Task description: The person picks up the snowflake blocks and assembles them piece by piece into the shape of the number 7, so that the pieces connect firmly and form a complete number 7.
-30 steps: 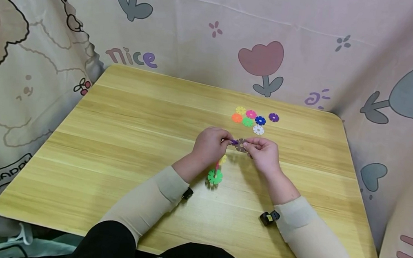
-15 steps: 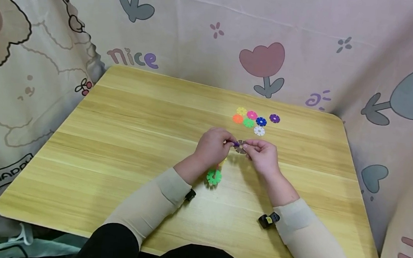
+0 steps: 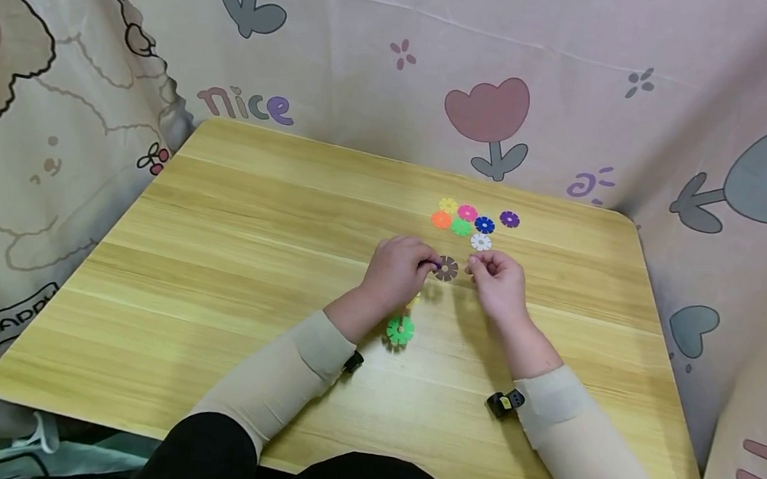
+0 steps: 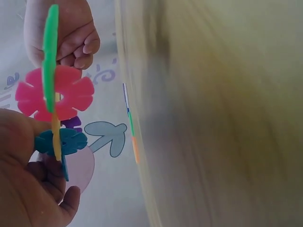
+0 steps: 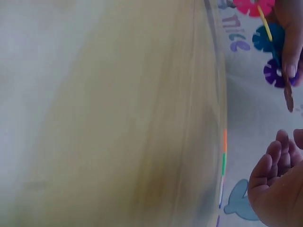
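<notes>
My left hand [image 3: 391, 270] pinches a chain of slotted plastic snowflake discs above the table. In the left wrist view the chain has a green disc [image 4: 50, 61], a pink disc [image 4: 78, 92], a yellow disc [image 4: 56, 137] seen edge-on, and teal discs [image 4: 71, 142]. A purple disc [image 5: 272, 73] sits by the left fingertips in the right wrist view. Joined at that end is a brown disc [image 3: 446, 268], sticking out toward the right. Just right of it is my right hand [image 3: 499, 284], fingers loosely bent and holding nothing, apart from the brown disc.
Beyond the hands, loose discs lie flat on the wooden table [image 3: 252, 258]: yellow [image 3: 448, 205], pink [image 3: 467, 213], orange [image 3: 441, 219], green [image 3: 461, 227], blue [image 3: 484, 225], white [image 3: 481, 242] and purple [image 3: 510, 219]. A printed curtain [image 3: 354, 100] hangs behind the table.
The right hand has let go of the brown disc and drawn back slightly to the right. The brown disc stays on the chain, which the left hand still holds in nearly the same place.
</notes>
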Action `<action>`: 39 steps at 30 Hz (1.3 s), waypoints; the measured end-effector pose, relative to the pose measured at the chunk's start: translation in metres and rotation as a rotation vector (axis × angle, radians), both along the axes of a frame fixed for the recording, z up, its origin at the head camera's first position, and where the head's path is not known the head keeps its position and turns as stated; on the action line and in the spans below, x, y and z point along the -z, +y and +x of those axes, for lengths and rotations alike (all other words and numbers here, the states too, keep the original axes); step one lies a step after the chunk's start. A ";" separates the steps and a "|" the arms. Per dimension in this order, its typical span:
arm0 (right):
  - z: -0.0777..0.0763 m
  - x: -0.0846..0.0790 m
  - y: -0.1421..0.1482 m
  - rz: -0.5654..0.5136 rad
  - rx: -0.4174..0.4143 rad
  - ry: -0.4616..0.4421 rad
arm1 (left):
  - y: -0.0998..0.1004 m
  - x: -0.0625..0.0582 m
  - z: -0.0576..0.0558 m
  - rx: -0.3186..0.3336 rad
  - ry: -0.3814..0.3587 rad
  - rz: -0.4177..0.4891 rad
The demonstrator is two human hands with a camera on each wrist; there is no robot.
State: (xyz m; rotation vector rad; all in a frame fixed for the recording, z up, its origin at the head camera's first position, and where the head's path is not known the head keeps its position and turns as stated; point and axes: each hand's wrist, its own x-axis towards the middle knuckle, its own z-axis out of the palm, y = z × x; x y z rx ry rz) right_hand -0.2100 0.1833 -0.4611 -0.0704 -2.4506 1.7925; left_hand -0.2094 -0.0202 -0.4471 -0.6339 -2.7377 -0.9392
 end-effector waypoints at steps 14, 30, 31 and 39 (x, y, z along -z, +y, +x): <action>-0.011 0.000 0.016 0.189 0.038 0.051 | 0.001 -0.001 0.002 0.016 -0.017 -0.069; -0.031 0.005 0.035 0.366 0.076 0.066 | 0.000 -0.002 0.002 0.038 -0.014 -0.166; -0.032 0.005 0.036 0.377 0.077 0.060 | 0.000 -0.001 0.002 0.040 -0.011 -0.167; -0.039 0.006 0.043 0.417 0.082 0.014 | 0.001 -0.002 0.002 0.044 -0.014 -0.181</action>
